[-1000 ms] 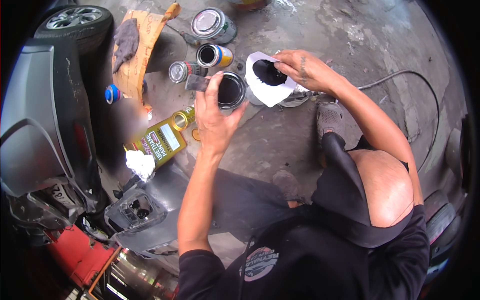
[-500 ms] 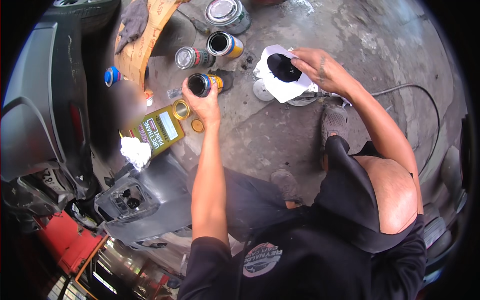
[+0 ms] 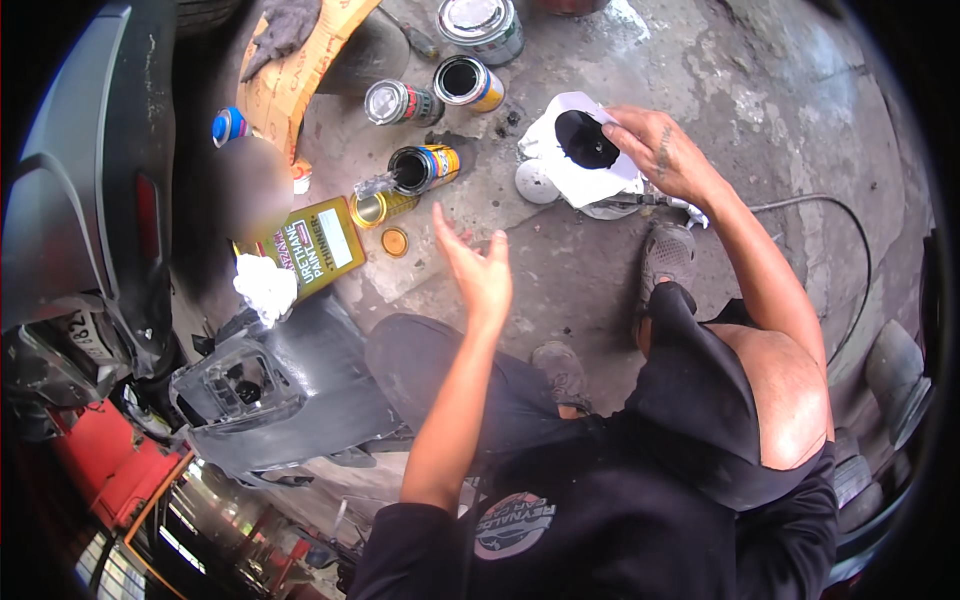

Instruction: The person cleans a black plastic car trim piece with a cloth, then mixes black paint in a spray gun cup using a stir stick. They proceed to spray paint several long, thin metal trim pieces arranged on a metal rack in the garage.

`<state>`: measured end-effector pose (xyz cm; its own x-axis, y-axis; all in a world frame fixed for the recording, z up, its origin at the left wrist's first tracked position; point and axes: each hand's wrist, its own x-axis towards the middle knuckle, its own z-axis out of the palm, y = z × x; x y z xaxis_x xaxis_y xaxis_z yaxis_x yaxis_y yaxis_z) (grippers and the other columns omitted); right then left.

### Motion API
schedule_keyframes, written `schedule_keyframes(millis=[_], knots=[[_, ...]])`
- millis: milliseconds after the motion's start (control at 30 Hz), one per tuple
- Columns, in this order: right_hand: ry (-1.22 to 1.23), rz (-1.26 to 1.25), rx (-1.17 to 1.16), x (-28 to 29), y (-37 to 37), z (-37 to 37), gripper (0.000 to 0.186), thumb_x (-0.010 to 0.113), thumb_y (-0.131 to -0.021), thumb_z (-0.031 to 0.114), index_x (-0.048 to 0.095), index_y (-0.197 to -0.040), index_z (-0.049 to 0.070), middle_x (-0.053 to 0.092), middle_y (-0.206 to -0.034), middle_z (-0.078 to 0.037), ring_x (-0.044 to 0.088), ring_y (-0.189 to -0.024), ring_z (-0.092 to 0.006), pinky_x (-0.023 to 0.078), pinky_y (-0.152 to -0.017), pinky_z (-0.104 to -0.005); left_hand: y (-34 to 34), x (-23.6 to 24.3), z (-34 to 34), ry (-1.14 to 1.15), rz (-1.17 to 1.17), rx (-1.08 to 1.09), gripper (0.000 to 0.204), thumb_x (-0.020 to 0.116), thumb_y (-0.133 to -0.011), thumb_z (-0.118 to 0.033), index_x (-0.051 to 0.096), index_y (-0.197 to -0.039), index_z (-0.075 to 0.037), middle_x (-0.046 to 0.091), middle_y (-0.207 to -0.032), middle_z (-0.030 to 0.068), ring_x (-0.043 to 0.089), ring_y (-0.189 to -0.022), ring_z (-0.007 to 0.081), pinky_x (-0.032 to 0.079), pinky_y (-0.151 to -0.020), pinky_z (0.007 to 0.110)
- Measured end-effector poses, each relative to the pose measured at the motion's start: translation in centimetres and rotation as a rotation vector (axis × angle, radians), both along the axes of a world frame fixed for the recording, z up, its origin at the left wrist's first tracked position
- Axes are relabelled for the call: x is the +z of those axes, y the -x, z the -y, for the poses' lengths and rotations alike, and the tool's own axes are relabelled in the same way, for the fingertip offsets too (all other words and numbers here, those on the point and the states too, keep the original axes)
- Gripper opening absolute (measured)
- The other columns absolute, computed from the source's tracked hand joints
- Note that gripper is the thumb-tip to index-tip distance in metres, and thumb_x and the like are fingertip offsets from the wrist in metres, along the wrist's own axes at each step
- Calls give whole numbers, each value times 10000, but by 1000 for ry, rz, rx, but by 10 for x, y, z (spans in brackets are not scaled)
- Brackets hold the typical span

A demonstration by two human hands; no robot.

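Observation:
My left hand (image 3: 478, 270) is in the air with its fingers apart, holding nothing, just below and right of a small open paint can (image 3: 442, 163) with a yellow and blue label. With my right hand (image 3: 660, 150) I pinch the right edge of a white paper sheet (image 3: 580, 185) shaped like a funnel. Glossy black liquid (image 3: 587, 139) fills its middle. The paper rests over what looks like a spray gun, mostly hidden, with a hose leading off to the right. A round whitish lid or cup (image 3: 536, 182) lies by the paper's left side.
Farther back stand an open can of dark paint (image 3: 470, 80), a small lidded can (image 3: 400, 103) and a large lidded can (image 3: 482, 28). A gold thinner tin (image 3: 325, 245), a gold lid (image 3: 395, 241) and a crumpled white rag (image 3: 265, 288) lie left. Car bumper parts (image 3: 290, 395) are beside my leg.
My left hand has let go of the small paint can, which now stands on the floor, and has drawn back toward me and to the right. My right hand still holds the paper.

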<state>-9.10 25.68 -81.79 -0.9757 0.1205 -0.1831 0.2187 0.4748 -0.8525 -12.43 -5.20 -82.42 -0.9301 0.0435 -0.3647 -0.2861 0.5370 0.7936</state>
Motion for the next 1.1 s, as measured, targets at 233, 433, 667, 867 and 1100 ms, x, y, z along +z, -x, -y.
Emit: schedule_keyframes(millis=[233,433,667,867,1100], knots=[[27,48,11,7,2,-2,405,569,-1099,302,698,-1267,-43,727,-1142,-223,701,-1038,-374,535,-938,-443,3,17,-53,-103,-327,-658,972,881,-793,-30,413,-1637,-140,280,-1654,288,464,-1453,403,431,-1189,488],[120,86,-33,13,3,1,560,536,-1106,481,738,-1221,-29,737,-1135,-216,709,-1048,-370,537,-936,-442,29,11,-85,-103,-406,-763,897,978,-676,-94,577,-1478,-121,176,-1701,315,326,-1550,492,383,-1237,528],[105,56,-33,11,2,-2,615,468,-1120,520,738,-1229,-21,737,-1159,-216,687,-1104,-395,520,-981,-453,66,5,-98,-31,-547,-885,583,956,-668,-94,720,-1201,-97,452,-1587,270,534,-1331,469,474,-1119,515],[62,41,-2,8,0,-4,622,434,-1126,532,733,-1247,0,741,-1151,-208,672,-1112,-406,512,-979,-478,73,4,-101,-171,-464,-777,293,893,-775,-80,765,-1029,-10,645,-1362,202,669,-1217,340,555,-973,418],[118,44,-33,1,-1,-5,678,415,-1128,561,703,-1279,-34,732,-1219,-239,679,-1144,-384,512,-1009,-468,61,4,-95,-339,-322,-507,187,848,-808,-13,744,-947,56,723,-1073,179,711,-976,275,543,-834,377]])
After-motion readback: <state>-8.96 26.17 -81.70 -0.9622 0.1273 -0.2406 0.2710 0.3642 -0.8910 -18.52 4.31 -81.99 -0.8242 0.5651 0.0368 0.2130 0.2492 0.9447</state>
